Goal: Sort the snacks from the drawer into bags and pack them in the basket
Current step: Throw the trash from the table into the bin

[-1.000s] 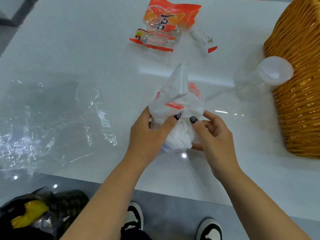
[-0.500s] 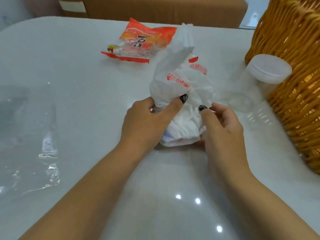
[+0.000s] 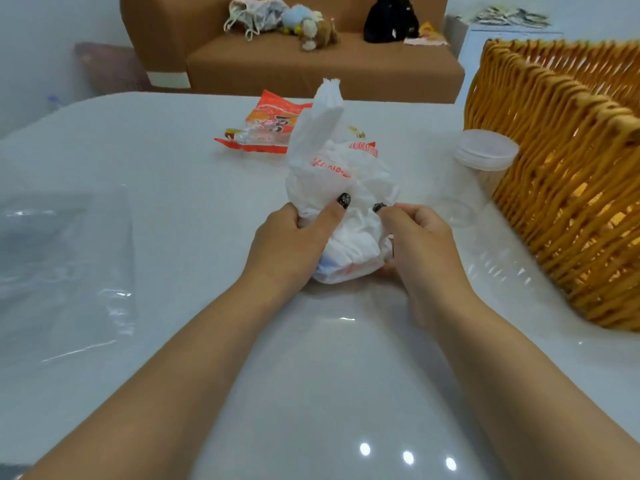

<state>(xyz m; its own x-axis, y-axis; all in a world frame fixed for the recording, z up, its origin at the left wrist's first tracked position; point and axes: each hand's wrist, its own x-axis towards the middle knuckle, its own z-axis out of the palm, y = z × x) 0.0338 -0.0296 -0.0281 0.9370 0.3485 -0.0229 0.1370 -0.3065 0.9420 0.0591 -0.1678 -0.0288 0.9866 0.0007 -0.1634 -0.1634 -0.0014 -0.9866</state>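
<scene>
White bag (image 3: 341,188) sits mid-table (image 3: 173,161), same spot as before; your left hand (image 3: 291,244) and right hand (image 3: 419,244) both still grip it, red print unreadable, orange snack pack (image 3: 266,128) behind, wicker basket (image 3: 568,174) right

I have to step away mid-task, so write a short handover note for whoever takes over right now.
Left hand and right hand both grip the white plastic bag, which sits filled on the table, neck not yet tied. Orange snack packet lies unbagged behind it. Clear bag lies flat to the left. Wicker basket stands on the right. Left: bag the packet, load the basket.
</scene>
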